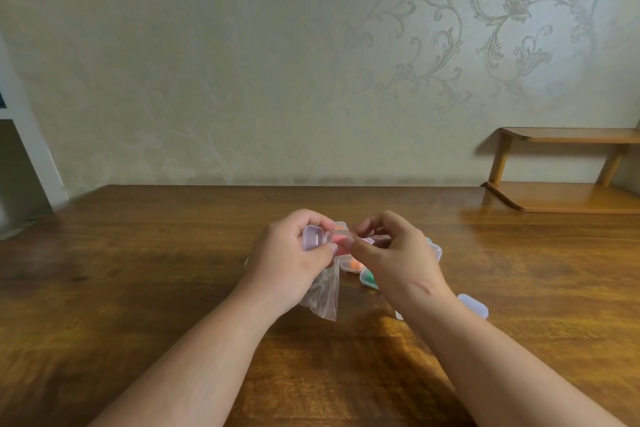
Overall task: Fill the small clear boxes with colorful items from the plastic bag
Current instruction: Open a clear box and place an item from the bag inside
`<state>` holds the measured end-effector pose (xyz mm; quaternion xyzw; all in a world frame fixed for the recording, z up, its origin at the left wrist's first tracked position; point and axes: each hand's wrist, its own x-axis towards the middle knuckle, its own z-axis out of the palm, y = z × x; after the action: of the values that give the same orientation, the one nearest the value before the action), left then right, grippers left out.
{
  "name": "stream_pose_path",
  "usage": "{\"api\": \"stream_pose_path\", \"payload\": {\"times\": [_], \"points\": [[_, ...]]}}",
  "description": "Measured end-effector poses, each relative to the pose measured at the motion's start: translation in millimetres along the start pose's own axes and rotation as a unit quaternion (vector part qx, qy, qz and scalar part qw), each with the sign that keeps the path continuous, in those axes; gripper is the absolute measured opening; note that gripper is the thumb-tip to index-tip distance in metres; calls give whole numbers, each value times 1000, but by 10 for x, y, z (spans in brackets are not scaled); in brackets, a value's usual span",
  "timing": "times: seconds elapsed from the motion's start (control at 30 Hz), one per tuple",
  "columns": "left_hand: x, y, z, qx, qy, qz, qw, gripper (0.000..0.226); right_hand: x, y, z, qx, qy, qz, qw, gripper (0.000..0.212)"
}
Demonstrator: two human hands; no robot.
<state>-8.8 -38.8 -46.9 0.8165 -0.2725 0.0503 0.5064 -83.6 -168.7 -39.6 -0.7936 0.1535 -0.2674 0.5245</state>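
Your hands meet above the table, working a small clear box between them.

Your left hand (294, 253) has its fingers wrapped round a small clear box (314, 236), thumb pressed near its open side, where something pinkish-red (341, 242) shows. Your right hand (391, 250) pinches at that same spot with curled fingertips; exactly what they grip is too blurred to tell. The plastic bag (323, 298) hangs crumpled under your left palm onto the wooden table (138, 270). Beneath your right hand lie more boxes: one with orange contents (353, 266), one with green (367, 278). A closed clear box (473, 305) sits just beside your right wrist.
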Motion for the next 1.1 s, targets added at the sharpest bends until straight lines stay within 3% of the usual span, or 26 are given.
{"api": "stream_pose_path", "payload": {"times": [0.13, 0.47, 0.77, 1.1], "points": [[-8, 7, 4, -1, -4, 4, 1000, 23, -21, -51, -21, 84, -21, 59, 994, 38], [-14, 18, -27, -14, -14, 6, 1000, 28, -27, -60, -39, 187, -45, 89, 977, 33], [-17, 25, -39, -27, -22, 7, 999, 24, -28, -36, -65, 211, -73, 98, 970, 26], [-29, 59, -74, -188, -14, -27, 982, 27, 8, -49, -75, 221, -26, 100, 970, 27]]}}
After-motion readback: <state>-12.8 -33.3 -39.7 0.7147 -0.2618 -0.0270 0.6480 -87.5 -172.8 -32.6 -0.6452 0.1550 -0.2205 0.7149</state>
